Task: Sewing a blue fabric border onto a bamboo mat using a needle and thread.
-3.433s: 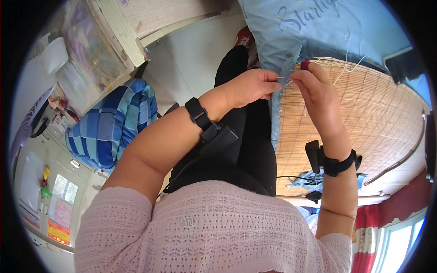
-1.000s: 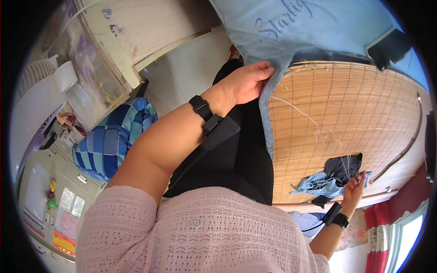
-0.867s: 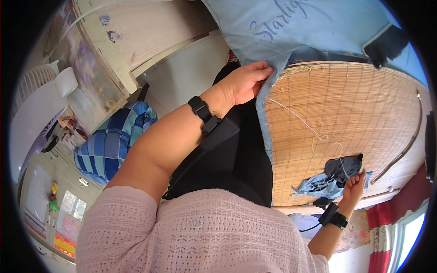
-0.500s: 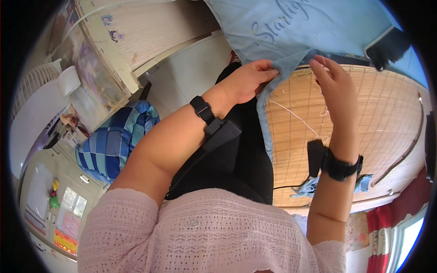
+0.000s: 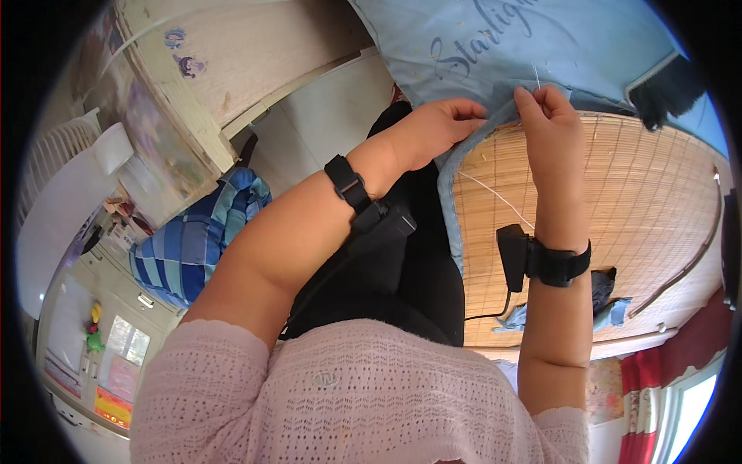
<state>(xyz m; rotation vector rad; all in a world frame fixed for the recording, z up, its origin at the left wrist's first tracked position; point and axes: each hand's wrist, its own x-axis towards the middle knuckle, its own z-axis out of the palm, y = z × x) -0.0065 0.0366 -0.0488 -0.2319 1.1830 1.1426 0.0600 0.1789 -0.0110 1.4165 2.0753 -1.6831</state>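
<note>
A strip of blue-grey denim-like cloth (image 5: 450, 193) curves along the near edge of the mat. My left hand (image 5: 440, 131) pinches its upper part between thumb and fingers. Close on the right, my right hand (image 5: 550, 116) is closed at the cloth's far end, thumb and forefinger nearly together. From between those fingertips rises a thin pale needle-like sliver (image 5: 537, 76); whether it is a needle or thread is hard to tell. A white thread (image 5: 498, 195) runs from the cloth's edge across the mat and passes behind my right wrist.
A woven bamboo mat (image 5: 495, 263) spreads to the right, with blue cloth scraps (image 5: 614, 312) on it. Beyond lies a light blue printed cloth (image 5: 433, 39) with a black-bristled brush (image 5: 666, 91). At left are a wooden cabinet (image 5: 255, 69), a checked blue bundle (image 5: 185, 240) and a white fan (image 5: 73, 201).
My right hand has moved slightly left, its fingers closing together at the cloth. The pale sliver now shows above its fingertips. My left hand has shifted slightly right along the cloth.
</note>
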